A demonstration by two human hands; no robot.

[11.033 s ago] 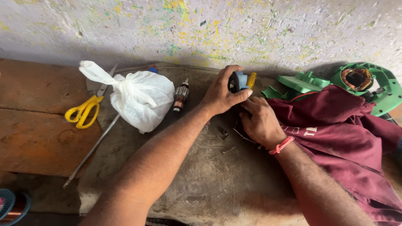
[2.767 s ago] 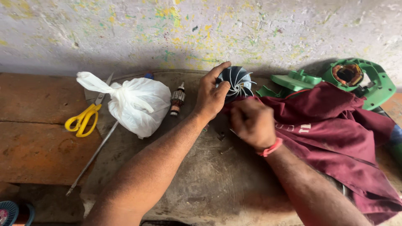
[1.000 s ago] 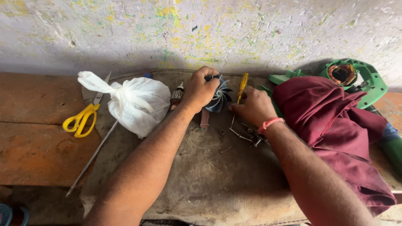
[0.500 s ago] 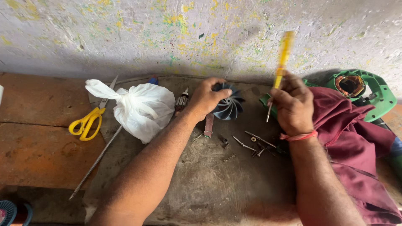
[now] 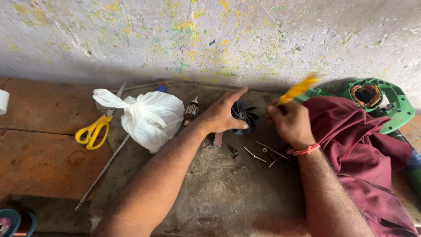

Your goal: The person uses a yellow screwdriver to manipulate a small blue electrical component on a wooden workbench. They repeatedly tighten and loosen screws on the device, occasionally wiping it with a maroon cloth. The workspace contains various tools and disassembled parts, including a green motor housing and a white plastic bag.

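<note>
Black finned fan wheel (image 5: 244, 116) sits near the bench's (image 5: 219, 202) back edge, w/ the left hand (image 5: 221, 115) curled over its left side, index finger straight. Right hand (image 5: 291, 124) is clamped on a blurred yellow-handled screwdriver (image 5: 298, 89). Loose screws (image 5: 256, 156) lie just in front. Knotted white plastic bag (image 5: 149, 116), contents hidden, lies left; yellow scissors (image 5: 93, 131) sit toward the left edge.

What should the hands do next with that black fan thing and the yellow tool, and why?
Probably bring the yellow-handled tool down to the black fan. The left hand rests on the fan on the mat, while the right hand holds the tool raised beside it, and loose screws lie nearby.
</note>
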